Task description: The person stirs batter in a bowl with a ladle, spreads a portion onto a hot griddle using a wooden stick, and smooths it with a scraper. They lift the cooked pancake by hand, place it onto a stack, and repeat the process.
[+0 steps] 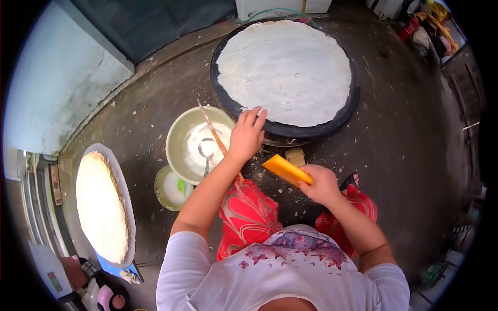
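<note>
Dark concrete floor (404, 129), round griddle (228, 98) centre. Left hand (246, 135) on griddle rim, fingers spread: burn risk. Right hand (321, 184) near griddle, clamped on yellow scraper (286, 170); crepe (284, 70) may tear.

Soft, even daylight fills the scene, with no hard shadows on the ground around the round black griddle (284, 78). The pale batter sheet (284, 70) on it reads bright, nearly washed out, with little surface detail. Just left of the griddle, the bowl (179, 142) shows a mild sheen inside. Heavy fisheye bending curves everything away from the griddle, and black corners frame the picture. Far right of the griddle things go dim and smeary, perhaps clutter, hard to tell. Focus near the griddle is fairly crisp.
</note>
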Demonstrator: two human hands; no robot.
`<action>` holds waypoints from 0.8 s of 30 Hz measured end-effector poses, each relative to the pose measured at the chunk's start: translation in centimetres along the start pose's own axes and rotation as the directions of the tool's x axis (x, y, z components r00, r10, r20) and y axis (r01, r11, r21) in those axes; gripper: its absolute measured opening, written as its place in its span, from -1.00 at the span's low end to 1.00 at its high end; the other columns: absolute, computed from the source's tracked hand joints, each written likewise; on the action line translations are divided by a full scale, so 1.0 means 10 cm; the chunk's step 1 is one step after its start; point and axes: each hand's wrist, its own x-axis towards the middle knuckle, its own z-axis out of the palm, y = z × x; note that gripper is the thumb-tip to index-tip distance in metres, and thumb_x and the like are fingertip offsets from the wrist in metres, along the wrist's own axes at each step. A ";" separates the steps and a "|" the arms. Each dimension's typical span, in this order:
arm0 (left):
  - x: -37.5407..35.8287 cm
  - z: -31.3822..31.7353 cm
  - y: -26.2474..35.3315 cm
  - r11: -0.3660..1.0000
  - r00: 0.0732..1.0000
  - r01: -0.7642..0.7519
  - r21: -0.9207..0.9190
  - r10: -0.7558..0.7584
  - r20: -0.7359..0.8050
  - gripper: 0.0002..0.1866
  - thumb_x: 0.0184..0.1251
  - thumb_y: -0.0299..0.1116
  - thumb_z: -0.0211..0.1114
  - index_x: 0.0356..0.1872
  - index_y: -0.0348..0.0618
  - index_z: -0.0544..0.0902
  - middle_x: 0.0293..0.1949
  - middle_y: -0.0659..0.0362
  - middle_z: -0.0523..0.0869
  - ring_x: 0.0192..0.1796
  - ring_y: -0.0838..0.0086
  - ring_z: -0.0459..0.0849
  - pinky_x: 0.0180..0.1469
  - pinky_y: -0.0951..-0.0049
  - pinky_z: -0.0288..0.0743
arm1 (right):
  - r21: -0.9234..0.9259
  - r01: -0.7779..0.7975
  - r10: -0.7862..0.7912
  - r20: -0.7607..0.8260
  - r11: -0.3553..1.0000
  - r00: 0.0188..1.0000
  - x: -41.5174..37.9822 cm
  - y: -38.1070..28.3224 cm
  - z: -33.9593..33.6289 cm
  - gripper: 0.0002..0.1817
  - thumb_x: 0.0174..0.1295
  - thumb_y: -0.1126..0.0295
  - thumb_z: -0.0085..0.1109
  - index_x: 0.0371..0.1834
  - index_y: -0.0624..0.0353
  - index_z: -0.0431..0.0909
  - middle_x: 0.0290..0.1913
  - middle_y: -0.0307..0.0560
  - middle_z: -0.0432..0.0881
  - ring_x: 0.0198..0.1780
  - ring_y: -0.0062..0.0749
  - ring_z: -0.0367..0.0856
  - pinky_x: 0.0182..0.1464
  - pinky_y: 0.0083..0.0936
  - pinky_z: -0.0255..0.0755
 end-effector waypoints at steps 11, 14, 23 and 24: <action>0.82 0.44 -0.12 1.000 0.998 -0.031 0.003 0.030 0.057 -0.91 -0.02 -0.50 0.15 -0.43 -0.19 0.56 -0.40 0.06 0.59 -0.29 0.12 0.55 -0.26 0.24 0.46 | -0.094 0.156 -0.165 -0.099 0.983 0.981 0.04 0.10 0.02 -0.78 -0.24 0.48 0.15 -0.41 0.11 0.48 -0.51 -0.13 0.48 -0.41 -0.19 0.50 -0.37 -0.30 0.38; 1.16 0.32 -0.10 0.996 0.996 -0.081 -0.028 0.082 0.034 -0.92 0.00 -0.49 0.15 -0.45 -0.22 0.56 -0.46 0.00 0.57 -0.31 0.09 0.54 -0.25 0.23 0.43 | -0.119 0.151 -0.160 -0.076 0.981 0.984 0.02 0.07 -0.02 -0.79 -0.25 0.48 0.16 -0.43 0.11 0.48 -0.52 -0.14 0.48 -0.41 -0.21 0.50 -0.37 -0.33 0.38; 1.99 -0.14 0.18 0.972 0.965 -0.233 0.034 0.236 -0.117 -0.93 0.00 -0.49 0.19 -0.44 -0.22 0.58 -0.42 0.01 0.58 -0.29 0.12 0.55 -0.22 0.26 0.42 | -0.109 0.153 -0.162 -0.078 0.982 0.984 -0.03 0.07 -0.03 -0.72 -0.24 0.48 0.17 -0.35 0.08 0.52 -0.50 -0.15 0.51 -0.39 -0.22 0.51 -0.36 -0.34 0.40; 2.02 -0.21 0.24 0.965 0.948 -0.258 0.045 0.262 -0.179 -0.92 0.00 -0.50 0.19 -0.44 -0.22 0.58 -0.41 0.01 0.59 -0.28 0.13 0.55 -0.22 0.27 0.42 | -0.110 0.153 -0.162 -0.080 0.982 0.984 -0.03 0.06 -0.03 -0.73 -0.25 0.48 0.17 -0.35 0.08 0.52 -0.50 -0.15 0.50 -0.39 -0.22 0.51 -0.36 -0.33 0.40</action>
